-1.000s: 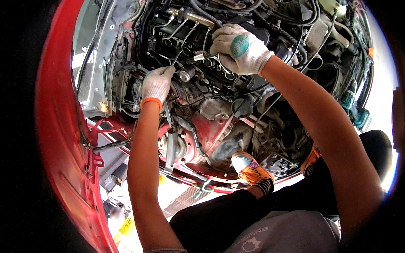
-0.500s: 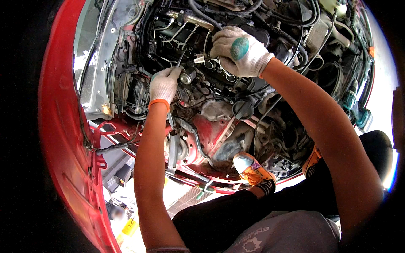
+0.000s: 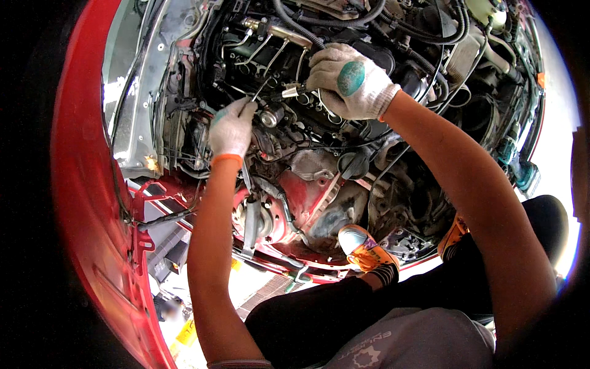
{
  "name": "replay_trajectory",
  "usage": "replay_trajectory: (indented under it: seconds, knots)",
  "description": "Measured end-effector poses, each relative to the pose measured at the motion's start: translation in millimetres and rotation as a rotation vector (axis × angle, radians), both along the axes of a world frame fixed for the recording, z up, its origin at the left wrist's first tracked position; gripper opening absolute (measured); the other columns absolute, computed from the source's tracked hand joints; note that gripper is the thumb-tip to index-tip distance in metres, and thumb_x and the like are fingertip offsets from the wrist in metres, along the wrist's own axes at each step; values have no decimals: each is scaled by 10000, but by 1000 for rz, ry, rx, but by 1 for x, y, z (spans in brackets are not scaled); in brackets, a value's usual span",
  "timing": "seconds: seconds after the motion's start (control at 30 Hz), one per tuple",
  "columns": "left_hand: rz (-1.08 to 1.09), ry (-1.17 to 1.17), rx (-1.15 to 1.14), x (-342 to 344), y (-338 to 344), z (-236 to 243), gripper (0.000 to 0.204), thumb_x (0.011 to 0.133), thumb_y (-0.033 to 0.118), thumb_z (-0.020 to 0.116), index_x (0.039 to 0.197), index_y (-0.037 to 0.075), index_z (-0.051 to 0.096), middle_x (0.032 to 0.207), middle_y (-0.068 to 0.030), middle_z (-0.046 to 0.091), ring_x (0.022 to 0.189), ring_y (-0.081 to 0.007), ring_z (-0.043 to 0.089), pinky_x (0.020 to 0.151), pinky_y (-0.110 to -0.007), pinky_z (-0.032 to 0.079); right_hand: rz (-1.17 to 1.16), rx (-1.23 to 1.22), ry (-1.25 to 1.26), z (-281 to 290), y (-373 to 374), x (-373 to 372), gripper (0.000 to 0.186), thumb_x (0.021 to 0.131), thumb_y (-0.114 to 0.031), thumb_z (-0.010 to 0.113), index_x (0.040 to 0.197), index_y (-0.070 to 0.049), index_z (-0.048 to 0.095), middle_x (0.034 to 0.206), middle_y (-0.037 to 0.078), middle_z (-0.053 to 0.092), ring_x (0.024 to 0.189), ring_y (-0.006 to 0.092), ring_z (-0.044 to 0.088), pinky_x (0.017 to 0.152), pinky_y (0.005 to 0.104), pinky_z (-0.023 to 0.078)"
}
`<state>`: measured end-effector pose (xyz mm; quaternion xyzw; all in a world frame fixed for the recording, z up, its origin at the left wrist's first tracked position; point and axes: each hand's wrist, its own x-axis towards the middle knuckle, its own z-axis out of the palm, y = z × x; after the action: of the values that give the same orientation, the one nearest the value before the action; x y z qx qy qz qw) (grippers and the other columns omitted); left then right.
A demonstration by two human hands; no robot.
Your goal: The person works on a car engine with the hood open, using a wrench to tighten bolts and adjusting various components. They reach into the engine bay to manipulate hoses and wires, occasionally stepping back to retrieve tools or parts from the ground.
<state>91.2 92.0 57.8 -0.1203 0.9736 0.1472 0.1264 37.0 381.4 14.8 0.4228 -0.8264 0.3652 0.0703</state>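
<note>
Both my hands wear white knit gloves and work over the engine (image 3: 307, 111) of a red car. My left hand (image 3: 232, 130) is closed, thumb and fingers pinching a thin metal rod-like tool (image 3: 261, 88) that slants up toward the metal fuel lines (image 3: 278, 56). Just right of those fingers sits a round silver cylindrical part (image 3: 271, 115). My right hand (image 3: 351, 81), a green patch on its back, curls around something mostly hidden by the palm. A slim piece with a pale tip (image 3: 289, 91) sticks out toward the left hand; whether it is the held thing's end, I cannot tell.
Black corrugated hoses (image 3: 430, 37) cross the far side of the bay. The raised red panel (image 3: 86, 184) curves along the left. My orange shoe (image 3: 369, 252) rests at the bay's near edge. A pale reservoir (image 3: 488, 12) stands at far right.
My left hand has shifted slightly left and nearer to me, baring more of the silver cylindrical part. My right hand has dropped a little, its grip unchanged. The view has slid slightly.
</note>
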Motion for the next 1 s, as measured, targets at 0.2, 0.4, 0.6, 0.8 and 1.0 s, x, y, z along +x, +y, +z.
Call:
replay_trajectory:
  seconds: [0.2, 0.4, 0.6, 0.8, 1.0]
  knots:
    - [-85, 155, -93, 21, 13, -20, 425, 995, 460, 576, 1190, 127, 754, 1122, -160, 748, 1025, -371, 701, 896, -434, 541, -4, -44, 25, -4, 0, -1, 173, 784, -167, 717, 945, -114, 750, 1000, 45, 715, 1156, 274, 630, 1066, 454, 480]
    - [-493, 413, -379, 19, -4, -41, 185, 979, 332, 662, 996, 163, 736, 938, -18, 741, 763, -240, 728, 655, -360, 571, -3, -24, 17, -2, 2, -2, 185, 791, -171, 704, 961, -110, 749, 1021, 44, 720, 1165, 266, 623, 1061, 455, 477]
    - [-642, 504, -441, 13, -29, -56, 234, 973, 390, 667, 922, 163, 684, 683, -45, 668, 558, -270, 667, 522, -402, 527, -6, 27, 41, 1, 0, 0, 189, 825, -99, 670, 998, -120, 745, 1070, 51, 717, 1172, 283, 632, 1074, 472, 501]
    - [-523, 271, -443, 14, -23, -49, 209, 1004, 349, 623, 989, 149, 681, 717, -59, 676, 568, -286, 668, 531, -404, 543, -32, 12, 20, 0, 1, 4, 179, 831, -117, 689, 1001, -123, 744, 1066, 63, 717, 1184, 288, 629, 1075, 469, 496]
    - [-531, 400, -630, 31, -7, -23, 294, 985, 418, 642, 834, 165, 648, 615, -65, 652, 532, -282, 662, 496, -396, 532, 0, -8, -27, 1, 2, -2, 156, 822, -107, 678, 961, -117, 747, 1038, 55, 715, 1165, 284, 627, 1072, 459, 486]
